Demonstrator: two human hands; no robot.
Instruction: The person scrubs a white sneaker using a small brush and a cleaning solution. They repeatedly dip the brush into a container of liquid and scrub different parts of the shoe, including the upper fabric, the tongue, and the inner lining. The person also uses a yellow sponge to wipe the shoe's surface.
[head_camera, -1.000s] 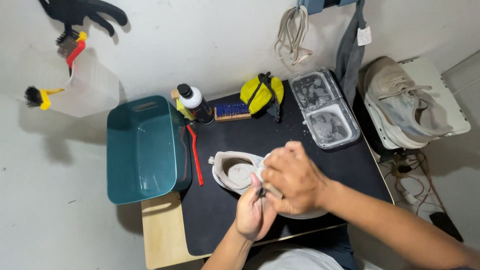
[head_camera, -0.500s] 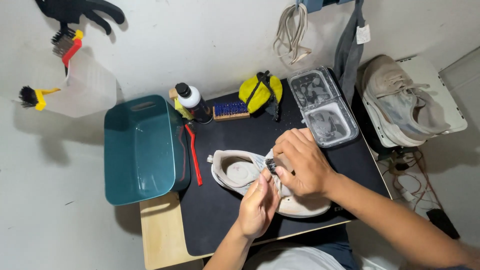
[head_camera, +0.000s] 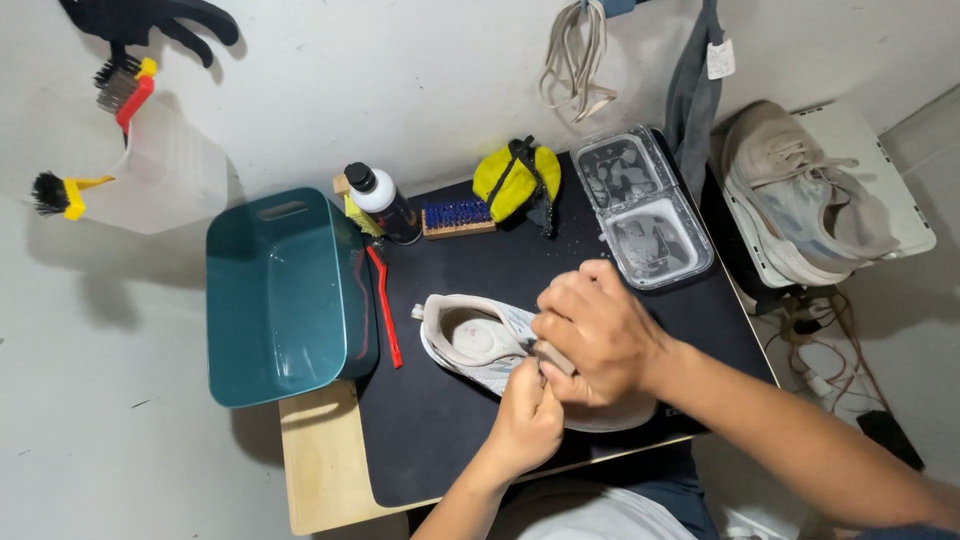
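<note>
A pale grey sneaker (head_camera: 470, 340) lies on the black mat (head_camera: 440, 430), heel to the left. My right hand (head_camera: 600, 335) covers its middle and pinches the tongue or lace area. Just below, my left hand (head_camera: 528, 420) is curled against the shoe's near side, its fingers meeting the right hand's; what it pinches is hidden. The front of the shoe is hidden under my right hand.
A teal tub (head_camera: 285, 295) stands at the left, a red brush (head_camera: 385, 305) beside it. Behind are a black bottle (head_camera: 385, 205), a blue-bristled brush (head_camera: 458, 217), a yellow pouch (head_camera: 517, 178) and a clear two-part tray (head_camera: 645, 205). A second sneaker (head_camera: 805, 195) rests at the right.
Both hands have kept working at the shoe's middle, with the right hand shifting slightly and the left hand closing up under it. The shoe has barely moved.
</note>
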